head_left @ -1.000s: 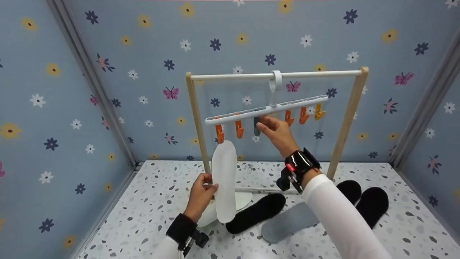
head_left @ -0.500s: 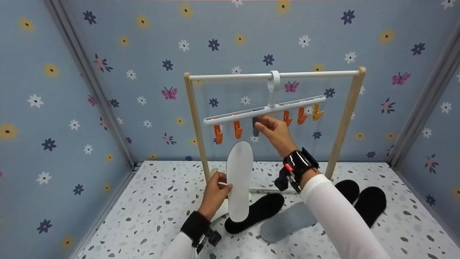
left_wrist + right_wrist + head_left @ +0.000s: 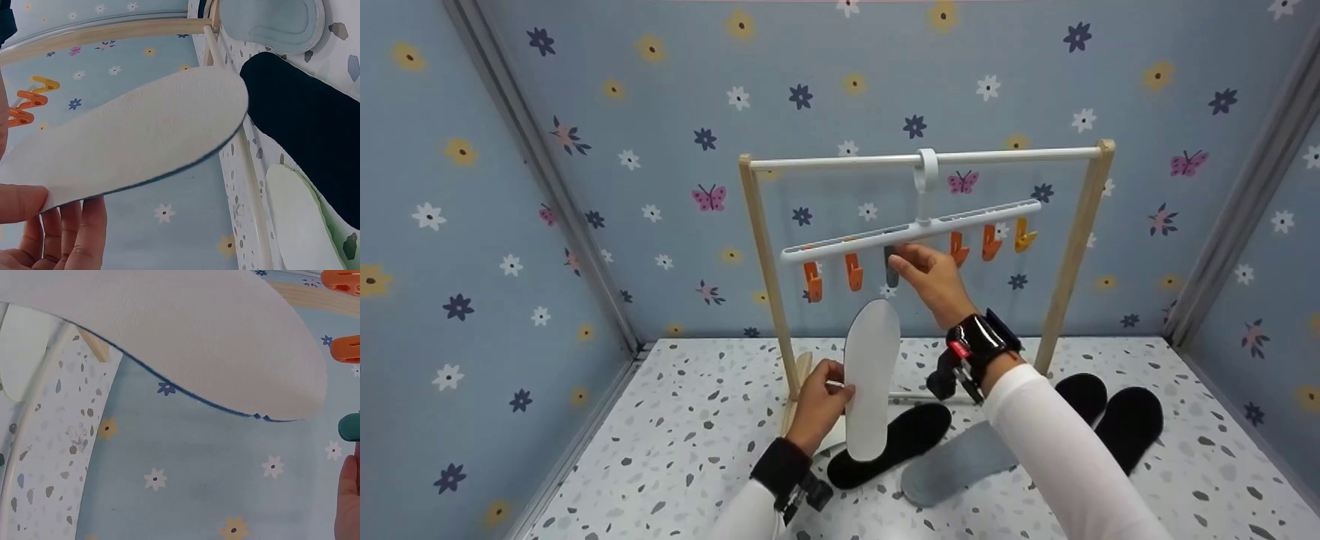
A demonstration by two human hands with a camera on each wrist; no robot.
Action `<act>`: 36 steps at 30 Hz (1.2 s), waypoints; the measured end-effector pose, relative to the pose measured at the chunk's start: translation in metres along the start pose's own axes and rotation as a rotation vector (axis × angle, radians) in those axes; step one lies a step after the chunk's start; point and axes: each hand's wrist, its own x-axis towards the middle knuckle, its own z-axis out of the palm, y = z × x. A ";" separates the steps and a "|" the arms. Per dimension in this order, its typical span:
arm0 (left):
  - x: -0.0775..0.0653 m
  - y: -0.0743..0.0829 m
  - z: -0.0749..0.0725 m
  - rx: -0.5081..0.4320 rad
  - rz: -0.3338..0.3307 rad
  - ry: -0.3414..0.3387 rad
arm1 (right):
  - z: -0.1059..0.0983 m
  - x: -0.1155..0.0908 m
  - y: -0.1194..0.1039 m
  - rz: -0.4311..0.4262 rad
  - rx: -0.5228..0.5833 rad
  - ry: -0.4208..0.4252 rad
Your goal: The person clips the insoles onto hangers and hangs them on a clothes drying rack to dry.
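My left hand (image 3: 821, 397) pinches a white insole (image 3: 872, 382) by its left edge, thumb in front and fingers behind. The insole stands nearly upright, its rounded top end a little below a dark green clip (image 3: 892, 274). That clip hangs from a white hanger bar (image 3: 840, 245), and my right hand (image 3: 937, 281) pinches it near the top. A thin dark rim lines the insole (image 3: 140, 135) in the left wrist view. In the right wrist view only the tip of the green clip (image 3: 350, 427) and part of the right hand show.
Orange clips (image 3: 813, 283) and a yellow clip (image 3: 1024, 236) hang along the bar. The hanger hooks over a wooden rack's white rail (image 3: 1012, 155). On the speckled table lie a black insole (image 3: 919, 431), a grey-blue insole (image 3: 952, 466), two more black insoles (image 3: 1132, 424) and pale ones.
The left hand has carried the white insole rightward, from below the leftmost orange clip to below the green clip. The right hand keeps its hold on the green clip.
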 end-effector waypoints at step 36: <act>0.018 -0.020 0.011 -0.047 0.002 -0.019 | 0.008 0.002 -0.004 0.011 0.201 0.031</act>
